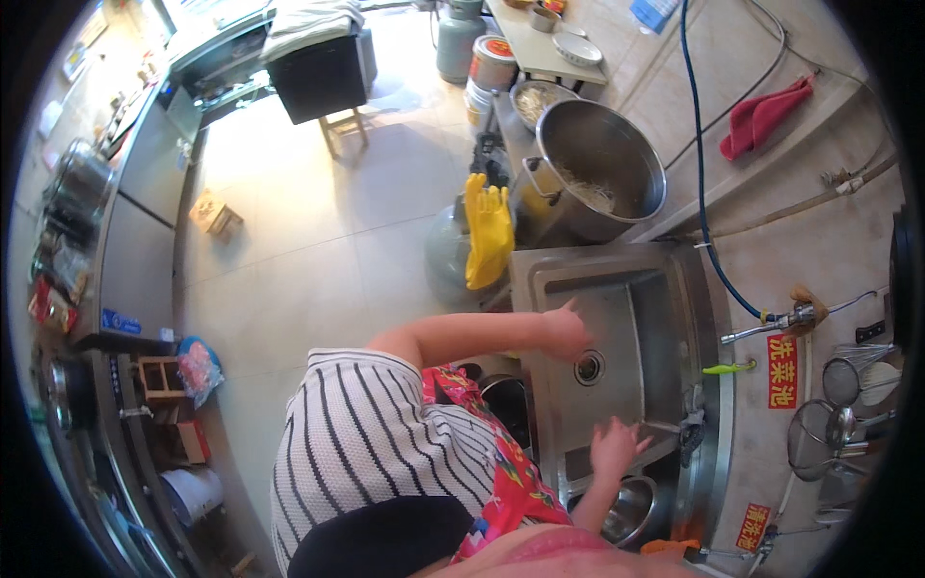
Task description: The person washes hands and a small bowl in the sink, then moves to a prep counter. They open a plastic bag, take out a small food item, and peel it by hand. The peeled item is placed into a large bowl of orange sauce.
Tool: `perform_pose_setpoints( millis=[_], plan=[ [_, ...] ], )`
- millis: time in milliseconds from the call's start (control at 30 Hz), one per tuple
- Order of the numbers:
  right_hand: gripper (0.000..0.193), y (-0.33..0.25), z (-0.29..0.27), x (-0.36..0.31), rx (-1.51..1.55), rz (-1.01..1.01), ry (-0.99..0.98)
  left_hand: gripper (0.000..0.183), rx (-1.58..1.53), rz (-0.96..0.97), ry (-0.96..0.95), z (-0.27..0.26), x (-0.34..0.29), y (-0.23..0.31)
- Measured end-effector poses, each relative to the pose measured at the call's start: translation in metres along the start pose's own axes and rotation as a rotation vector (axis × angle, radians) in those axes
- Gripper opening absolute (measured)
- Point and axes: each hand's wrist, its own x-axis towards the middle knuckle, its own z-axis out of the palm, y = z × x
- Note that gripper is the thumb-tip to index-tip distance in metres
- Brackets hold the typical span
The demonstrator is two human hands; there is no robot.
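Both of my hands hang over a stainless steel sink basin (602, 299) and hold nothing that I can see. My left hand (566, 330) is over the basin's near rim, close to the round drain (589, 367). One finger points out and the rest are partly hidden; it looks open. My right hand (618, 447) is above the basin's right end, open with fingers apart. Beside my right forearm sits a round metal bowl (630, 509). A grey cloth (692, 421) lies on the sink's far ledge.
Left of the sink stand a large steel pot (631, 159) with pale strands inside and yellow rubber gloves (489, 231). A blue hose (696, 125) runs down the wall to a tap (771, 323). Strainers (814, 433) hang farther right. Behind are a counter (135, 260) and a wooden stool (214, 214).
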Motion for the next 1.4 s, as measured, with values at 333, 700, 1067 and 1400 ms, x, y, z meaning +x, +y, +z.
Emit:
perform_pose_setpoints(
  millis=[333,700,1067,1400],
  plan=[
    [0.014,-0.017,0.086,-0.014,-0.435,-0.051,-0.133,0.052,0.509,-0.544,-0.333,-0.018,-0.182,0.062],
    [0.028,-0.149,0.229,0.083,0.559,0.248,-0.76,0.026,-0.006,-1.061,0.002,-0.042,-0.313,0.045],
    [0.039,-0.295,0.462,0.14,-0.742,-0.872,-1.055,0.015,-0.09,-1.456,0.53,-0.12,-0.546,0.084],
    [0.035,-0.382,0.558,0.253,-0.958,-1.023,-1.144,0.032,-0.528,-1.249,1.281,-0.17,-0.56,0.015]
  ],
)
